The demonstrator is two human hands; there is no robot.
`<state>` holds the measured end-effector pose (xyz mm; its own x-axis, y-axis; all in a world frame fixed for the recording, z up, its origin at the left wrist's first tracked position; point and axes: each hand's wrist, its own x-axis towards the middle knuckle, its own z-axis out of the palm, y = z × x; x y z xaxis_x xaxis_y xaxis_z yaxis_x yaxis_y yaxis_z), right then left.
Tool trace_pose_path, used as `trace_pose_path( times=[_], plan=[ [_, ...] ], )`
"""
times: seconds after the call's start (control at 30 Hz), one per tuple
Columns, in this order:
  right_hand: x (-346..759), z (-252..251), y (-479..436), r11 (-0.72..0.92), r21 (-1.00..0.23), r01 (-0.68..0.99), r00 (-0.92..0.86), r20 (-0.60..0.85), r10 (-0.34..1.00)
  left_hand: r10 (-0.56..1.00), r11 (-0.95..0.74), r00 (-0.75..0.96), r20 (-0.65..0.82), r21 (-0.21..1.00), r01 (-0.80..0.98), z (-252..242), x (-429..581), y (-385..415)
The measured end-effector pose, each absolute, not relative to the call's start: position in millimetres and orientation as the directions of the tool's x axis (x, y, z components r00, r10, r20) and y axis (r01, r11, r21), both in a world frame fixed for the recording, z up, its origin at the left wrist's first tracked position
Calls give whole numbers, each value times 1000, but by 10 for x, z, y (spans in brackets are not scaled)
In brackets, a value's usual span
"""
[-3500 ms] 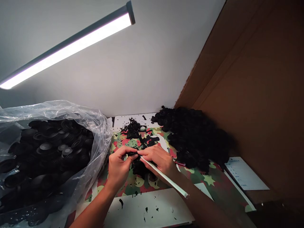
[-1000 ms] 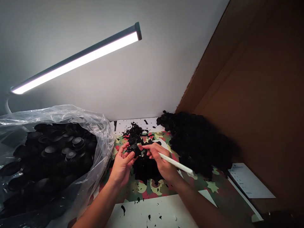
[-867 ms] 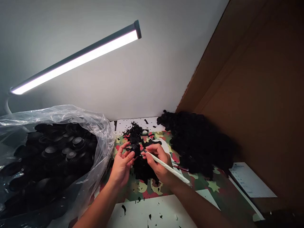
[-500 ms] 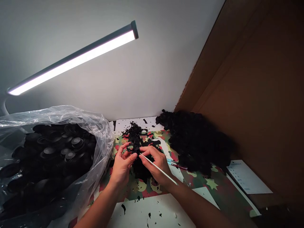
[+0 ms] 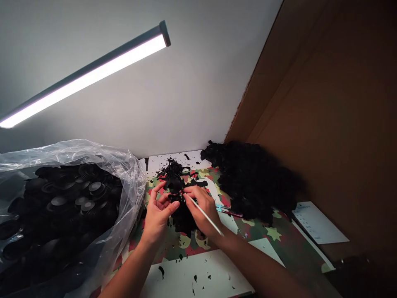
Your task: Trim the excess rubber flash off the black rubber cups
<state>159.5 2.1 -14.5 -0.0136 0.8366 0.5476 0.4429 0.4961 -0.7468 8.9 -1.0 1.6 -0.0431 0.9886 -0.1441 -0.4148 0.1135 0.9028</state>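
Note:
My left hand [image 5: 159, 213] is curled around a black, rubbery-looking piece [image 5: 174, 184], its fingers on the far side and the thumb toward me. The piece's exact shape is lost against the dark scraps behind it. In my right hand [image 5: 203, 209] a thin white stick-like tool [image 5: 206, 216] slants back over the wrist; its working tip is hidden at the fingertips, close to the piece. Black scraps [image 5: 186, 217] lie heaped under both hands, and more black shavings [image 5: 173, 165] are piled just beyond them.
A clear plastic bag [image 5: 132, 178] at left holds many round black parts [image 5: 58, 201]. To the right sits a large black heap [image 5: 251, 182], with tweezers-like tools [image 5: 228, 211] beside it. White paper [image 5: 198, 275], a printed sheet [image 5: 319, 223], a lamp [image 5: 93, 76] and a cardboard wall [image 5: 310, 103] surround the patterned surface.
The black piece has been turned between my fingers and now shows a broader, smoother side. My right hand has shifted slightly, the stick still in it. The whole view has moved a little.

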Motion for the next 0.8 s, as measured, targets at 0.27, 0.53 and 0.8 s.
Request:
trace_pose_path(
  times=[0.27, 0.53, 0.8],
  plan=[
    [1966, -197, 350, 181, -939, 291, 168, 236, 957, 982, 179, 65, -177, 766, -618, 170, -21, -33],
    [1961, -128, 298, 156, -973, 167, -74, 146, 987, 976, 211, 76, -204, 797, -566, 88, 35, -17],
    [1791, 40, 73, 262, -965, 2, -97, 261, 961, 988, 138, 0, -157, 868, -477, -12, 82, 8]
  ],
)
